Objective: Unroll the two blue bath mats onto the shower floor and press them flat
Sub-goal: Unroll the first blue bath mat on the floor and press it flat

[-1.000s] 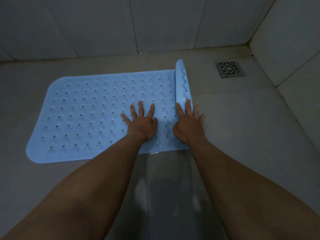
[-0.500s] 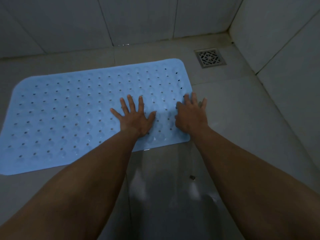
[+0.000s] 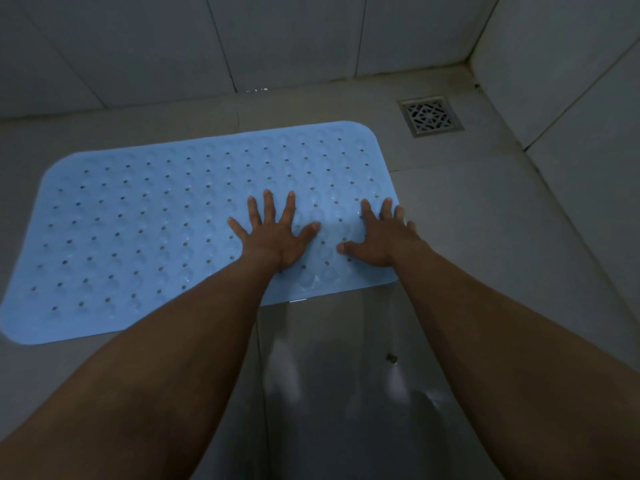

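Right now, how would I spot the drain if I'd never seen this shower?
Find the far right corner where the tiled walls meet the floor. Just before it, off the far right corner of the mat, lies the drain. It alone is metal: a square grate with a lattice pattern.

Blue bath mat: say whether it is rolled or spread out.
Spread out: the blue bath mat lies unrolled on the floor, no curl showing; left hand and right hand press its right end.
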Action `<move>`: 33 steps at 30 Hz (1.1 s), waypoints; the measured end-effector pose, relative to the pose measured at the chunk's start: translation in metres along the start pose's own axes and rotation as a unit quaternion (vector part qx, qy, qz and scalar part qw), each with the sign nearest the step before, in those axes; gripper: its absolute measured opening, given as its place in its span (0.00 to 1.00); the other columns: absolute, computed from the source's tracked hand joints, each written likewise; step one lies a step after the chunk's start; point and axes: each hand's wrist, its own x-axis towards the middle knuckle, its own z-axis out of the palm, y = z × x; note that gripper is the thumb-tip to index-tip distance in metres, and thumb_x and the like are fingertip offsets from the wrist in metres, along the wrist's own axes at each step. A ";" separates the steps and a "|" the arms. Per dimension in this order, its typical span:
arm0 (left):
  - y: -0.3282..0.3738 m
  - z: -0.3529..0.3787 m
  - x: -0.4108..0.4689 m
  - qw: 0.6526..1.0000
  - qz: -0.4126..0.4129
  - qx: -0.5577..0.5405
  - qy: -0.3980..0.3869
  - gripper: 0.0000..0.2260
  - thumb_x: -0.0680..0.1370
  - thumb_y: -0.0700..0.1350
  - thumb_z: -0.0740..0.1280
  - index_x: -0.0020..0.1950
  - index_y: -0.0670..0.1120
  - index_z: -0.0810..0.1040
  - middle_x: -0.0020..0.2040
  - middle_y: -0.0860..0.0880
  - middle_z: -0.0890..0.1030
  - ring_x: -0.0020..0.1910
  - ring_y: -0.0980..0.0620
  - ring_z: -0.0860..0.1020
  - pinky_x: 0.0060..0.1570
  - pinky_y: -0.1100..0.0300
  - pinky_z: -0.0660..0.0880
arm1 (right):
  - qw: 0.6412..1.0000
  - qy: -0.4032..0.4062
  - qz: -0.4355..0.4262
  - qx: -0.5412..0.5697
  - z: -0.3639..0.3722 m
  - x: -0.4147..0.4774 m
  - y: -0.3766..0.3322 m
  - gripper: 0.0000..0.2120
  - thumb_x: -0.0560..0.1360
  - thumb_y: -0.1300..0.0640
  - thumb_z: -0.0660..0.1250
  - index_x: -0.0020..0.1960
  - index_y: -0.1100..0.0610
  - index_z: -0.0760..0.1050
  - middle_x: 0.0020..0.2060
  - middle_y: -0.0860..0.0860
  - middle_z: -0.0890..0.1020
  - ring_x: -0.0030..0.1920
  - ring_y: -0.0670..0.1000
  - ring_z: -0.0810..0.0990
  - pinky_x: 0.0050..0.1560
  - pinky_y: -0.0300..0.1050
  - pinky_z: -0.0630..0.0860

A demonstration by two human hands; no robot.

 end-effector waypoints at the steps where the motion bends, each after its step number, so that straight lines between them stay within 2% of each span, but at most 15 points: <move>1: -0.002 -0.003 -0.001 1.000 0.008 -0.011 -0.004 0.36 0.75 0.74 0.42 0.79 0.61 0.35 0.80 0.49 0.33 0.78 0.42 0.32 0.69 0.31 0.33 | 1.000 0.003 0.006 -0.008 0.001 -0.001 -0.003 0.52 0.72 0.28 0.61 0.80 0.48 0.34 0.78 0.59 0.34 0.78 0.63 0.36 0.75 0.67 0.44; 4: -0.016 -0.014 -0.008 0.999 0.018 -0.042 0.004 0.31 0.80 0.69 0.43 0.80 0.60 0.39 0.81 0.46 0.38 0.79 0.42 0.36 0.73 0.33 0.37 | 0.999 0.014 0.001 -0.045 0.002 -0.002 -0.018 0.46 0.76 0.34 0.60 0.80 0.49 0.36 0.78 0.58 0.35 0.78 0.63 0.37 0.74 0.69 0.42; 7: -0.045 -0.028 -0.016 0.998 -0.001 -0.063 0.011 0.29 0.81 0.66 0.44 0.80 0.60 0.42 0.81 0.45 0.40 0.79 0.41 0.39 0.74 0.34 0.39 | 0.996 0.026 -0.042 -0.074 -0.004 -0.001 -0.048 0.40 0.78 0.38 0.60 0.80 0.46 0.41 0.79 0.55 0.37 0.78 0.62 0.38 0.74 0.69 0.42; 11: -0.100 -0.043 -0.022 0.998 -0.024 -0.052 0.025 0.29 0.82 0.64 0.45 0.81 0.57 0.44 0.81 0.44 0.42 0.79 0.41 0.41 0.74 0.34 0.42 | 0.992 0.051 -0.079 -0.080 -0.011 0.005 -0.099 0.39 0.78 0.36 0.58 0.81 0.47 0.43 0.80 0.54 0.39 0.79 0.60 0.40 0.75 0.68 0.44; 16: -0.175 -0.064 -0.016 0.996 -0.060 -0.048 0.042 0.29 0.82 0.64 0.44 0.81 0.56 0.44 0.81 0.44 0.43 0.79 0.40 0.40 0.74 0.34 0.42 | 0.986 0.068 -0.117 -0.098 -0.016 0.020 -0.166 0.41 0.78 0.35 0.60 0.81 0.47 0.41 0.80 0.53 0.39 0.79 0.61 0.39 0.74 0.69 0.45; 21: -0.239 -0.079 0.002 0.994 -0.076 -0.053 0.064 0.29 0.82 0.63 0.44 0.81 0.55 0.45 0.81 0.43 0.43 0.79 0.40 0.40 0.74 0.34 0.42 | 0.980 0.083 -0.150 -0.104 -0.008 0.048 -0.230 0.38 0.79 0.35 0.56 0.80 0.46 0.42 0.80 0.52 0.40 0.79 0.59 0.39 0.74 0.69 0.44; 27: -0.291 -0.083 0.034 0.991 -0.090 -0.072 0.071 0.29 0.83 0.63 0.45 0.81 0.55 0.45 0.81 0.43 0.43 0.79 0.42 0.40 0.75 0.36 0.40 | 0.974 0.111 -0.170 -0.099 0.029 0.090 -0.303 0.32 0.81 0.36 0.48 0.80 0.45 0.45 0.80 0.52 0.42 0.79 0.59 0.40 0.73 0.72 0.42; 33: -0.327 -0.083 0.073 0.992 -0.066 -0.031 0.106 0.30 0.81 0.65 0.44 0.81 0.57 0.41 0.81 0.44 0.39 0.78 0.40 0.35 0.73 0.35 0.35 | 0.962 0.186 -0.167 -0.114 0.040 0.129 -0.338 0.35 0.78 0.30 0.44 0.80 0.43 0.43 0.80 0.54 0.43 0.79 0.61 0.41 0.71 0.75 0.40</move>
